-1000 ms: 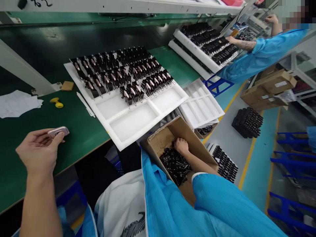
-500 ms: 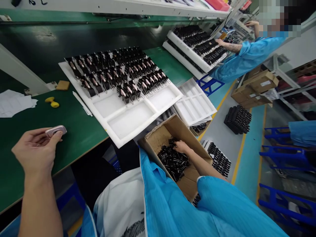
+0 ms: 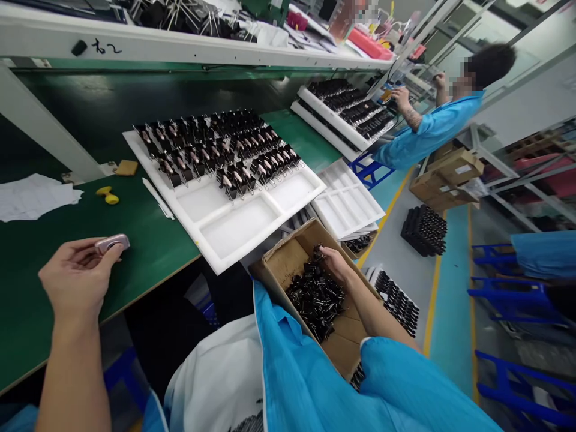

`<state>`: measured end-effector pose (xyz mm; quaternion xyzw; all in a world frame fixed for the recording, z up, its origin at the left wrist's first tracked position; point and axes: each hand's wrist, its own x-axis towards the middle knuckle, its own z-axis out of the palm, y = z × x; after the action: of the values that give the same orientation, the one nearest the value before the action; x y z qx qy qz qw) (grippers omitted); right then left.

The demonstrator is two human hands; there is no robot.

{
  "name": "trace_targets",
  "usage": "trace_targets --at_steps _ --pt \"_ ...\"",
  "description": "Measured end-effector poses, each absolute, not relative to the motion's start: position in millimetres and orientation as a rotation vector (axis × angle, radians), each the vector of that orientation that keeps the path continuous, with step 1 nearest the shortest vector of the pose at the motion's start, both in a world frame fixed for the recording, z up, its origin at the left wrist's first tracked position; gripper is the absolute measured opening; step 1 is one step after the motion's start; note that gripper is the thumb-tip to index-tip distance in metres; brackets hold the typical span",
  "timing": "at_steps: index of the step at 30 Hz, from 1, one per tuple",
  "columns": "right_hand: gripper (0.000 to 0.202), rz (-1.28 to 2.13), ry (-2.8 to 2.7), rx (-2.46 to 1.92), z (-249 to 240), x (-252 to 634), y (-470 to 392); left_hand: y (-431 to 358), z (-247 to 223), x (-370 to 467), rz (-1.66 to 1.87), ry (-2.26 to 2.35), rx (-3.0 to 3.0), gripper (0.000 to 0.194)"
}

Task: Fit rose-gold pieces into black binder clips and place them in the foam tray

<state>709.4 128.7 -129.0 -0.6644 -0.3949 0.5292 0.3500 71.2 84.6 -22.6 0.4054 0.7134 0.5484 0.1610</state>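
Head view: my left hand (image 3: pixel 78 277) pinches a small pink part (image 3: pixel 112 243) at its fingertips, above the green bench (image 3: pixel 135 228). My right hand (image 3: pixel 333 259) reaches into the cardboard box (image 3: pixel 288 264), fingers closing on black clips (image 3: pixel 315 300) just beneath.

Two white trays are sitting side by side, one filled with clips (image 3: pixel 225 180) and one bare (image 3: pixel 346 201), while a third (image 3: pixel 333 123) is lying farther along the bench. One cardboard box (image 3: pixel 288 264) is holding too many black clips (image 3: pixel 315 297) to count. Two yellow knobs (image 3: pixel 108 194) and one paper stack (image 3: pixel 33 195) are resting on the green bench (image 3: pixel 148 240).
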Motion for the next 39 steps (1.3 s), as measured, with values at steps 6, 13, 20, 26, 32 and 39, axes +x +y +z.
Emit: trace_targets --at_steps 6,13,20,26,32,39 --pt "0.033 1.392 -0.787 -1.339 -83.1 671.9 144.8 79.3 -15.6 76.0 1.537 1.985 1.168 0.037" --pt "0.032 1.303 -0.809 -1.198 -62.0 656.7 146.8 79.7 -15.9 74.8 1.529 1.969 1.163 0.038" --pt "0.034 1.173 -0.924 -1.482 -79.3 665.4 144.2 78.9 -12.4 76.3 1.532 1.948 1.152 0.037" --pt "0.031 1.283 -0.877 -1.435 -71.9 659.6 136.9 79.1 -10.3 77.9 1.513 1.968 1.153 0.036" --pt "0.041 1.415 -0.797 -1.676 -85.3 653.3 132.5 79.0 -11.4 77.6 1.529 1.972 1.169 0.034" --pt "0.048 1.472 -0.991 -2.082 -121.4 662.3 119.6 79.2 -10.5 77.5 1.525 1.964 1.156 0.036"
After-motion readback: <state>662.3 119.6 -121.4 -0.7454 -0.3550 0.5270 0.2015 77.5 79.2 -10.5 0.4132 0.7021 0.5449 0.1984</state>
